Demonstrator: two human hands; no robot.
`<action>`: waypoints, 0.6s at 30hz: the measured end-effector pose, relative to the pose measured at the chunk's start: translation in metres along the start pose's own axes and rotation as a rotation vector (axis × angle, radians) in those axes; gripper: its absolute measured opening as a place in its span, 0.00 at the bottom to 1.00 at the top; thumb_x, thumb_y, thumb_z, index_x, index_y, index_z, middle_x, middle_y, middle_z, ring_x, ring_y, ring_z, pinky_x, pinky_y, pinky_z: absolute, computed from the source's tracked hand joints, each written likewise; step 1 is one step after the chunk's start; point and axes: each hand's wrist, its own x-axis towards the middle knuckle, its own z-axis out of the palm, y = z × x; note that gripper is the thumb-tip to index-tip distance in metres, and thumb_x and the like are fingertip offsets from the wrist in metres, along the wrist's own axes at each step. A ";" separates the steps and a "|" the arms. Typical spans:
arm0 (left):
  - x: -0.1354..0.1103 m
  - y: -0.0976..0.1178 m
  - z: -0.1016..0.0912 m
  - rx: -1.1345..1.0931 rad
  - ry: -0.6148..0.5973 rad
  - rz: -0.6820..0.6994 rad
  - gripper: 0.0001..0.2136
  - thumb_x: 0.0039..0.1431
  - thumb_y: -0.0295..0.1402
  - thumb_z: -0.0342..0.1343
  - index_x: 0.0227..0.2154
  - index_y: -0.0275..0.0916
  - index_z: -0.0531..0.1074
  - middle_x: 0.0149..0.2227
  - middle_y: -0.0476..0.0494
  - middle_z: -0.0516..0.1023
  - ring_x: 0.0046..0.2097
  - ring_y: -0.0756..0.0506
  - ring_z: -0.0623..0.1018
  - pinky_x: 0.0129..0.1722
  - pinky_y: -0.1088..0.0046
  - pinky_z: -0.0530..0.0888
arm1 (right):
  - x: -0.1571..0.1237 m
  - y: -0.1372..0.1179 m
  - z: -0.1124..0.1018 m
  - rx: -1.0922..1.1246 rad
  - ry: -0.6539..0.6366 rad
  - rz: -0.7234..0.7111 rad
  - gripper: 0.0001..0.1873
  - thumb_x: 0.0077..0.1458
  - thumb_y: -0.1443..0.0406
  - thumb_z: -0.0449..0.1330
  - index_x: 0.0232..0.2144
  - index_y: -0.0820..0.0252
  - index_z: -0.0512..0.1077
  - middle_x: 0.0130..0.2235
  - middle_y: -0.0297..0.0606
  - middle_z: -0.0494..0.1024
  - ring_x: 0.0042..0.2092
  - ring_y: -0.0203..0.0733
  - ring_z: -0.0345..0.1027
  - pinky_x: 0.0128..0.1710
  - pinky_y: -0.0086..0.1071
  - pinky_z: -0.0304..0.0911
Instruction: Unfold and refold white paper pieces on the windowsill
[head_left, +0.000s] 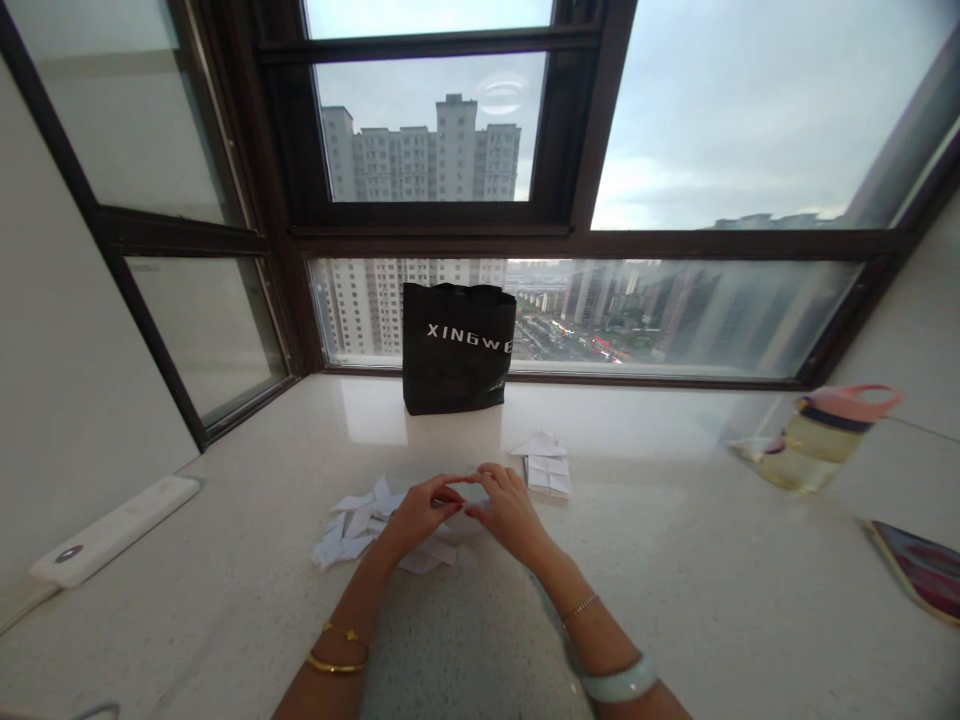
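My left hand [421, 512] and my right hand [511, 512] meet over the white surface, their fingertips pinching a small piece of white paper [468, 491] between them. Much of that paper is hidden by the fingers, so its exact folds cannot be made out. Beside and partly behind my left hand lies a loose pile of folded white paper pieces [349, 530]. Just beyond my right hand rests a stack of creased white paper [549, 477], with a triangular-looking piece at its far end.
A black bag [459, 365] with white letters stands upright by the window. To the right are a bottle [814, 445] with a pink lid and a dark red flat object [922, 570] with a gold edge. On the left lies a white power strip [120, 530] with a cable.
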 end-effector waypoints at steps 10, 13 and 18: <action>-0.002 0.007 0.007 0.515 -0.130 0.017 0.13 0.57 0.35 0.43 0.36 0.39 0.72 0.38 0.43 0.76 0.41 0.45 0.73 0.42 0.71 0.66 | 0.000 0.004 0.000 -0.089 -0.144 -0.017 0.09 0.53 0.60 0.54 0.30 0.54 0.73 0.31 0.35 0.75 0.37 0.40 0.61 0.36 0.33 0.46; -0.002 0.012 0.001 0.501 -0.167 0.032 0.12 0.55 0.30 0.45 0.39 0.41 0.71 0.41 0.46 0.75 0.43 0.47 0.72 0.43 0.74 0.65 | 0.000 0.005 0.002 -0.085 -0.129 -0.026 0.08 0.53 0.60 0.54 0.30 0.53 0.73 0.31 0.34 0.75 0.37 0.39 0.62 0.36 0.33 0.45; -0.016 0.017 -0.039 0.573 -0.053 -0.143 0.18 0.48 0.30 0.53 0.45 0.37 0.66 0.44 0.42 0.73 0.45 0.46 0.71 0.46 0.73 0.63 | 0.000 0.006 0.004 -0.091 -0.094 0.023 0.11 0.55 0.61 0.51 0.29 0.55 0.73 0.31 0.34 0.75 0.37 0.39 0.63 0.36 0.33 0.45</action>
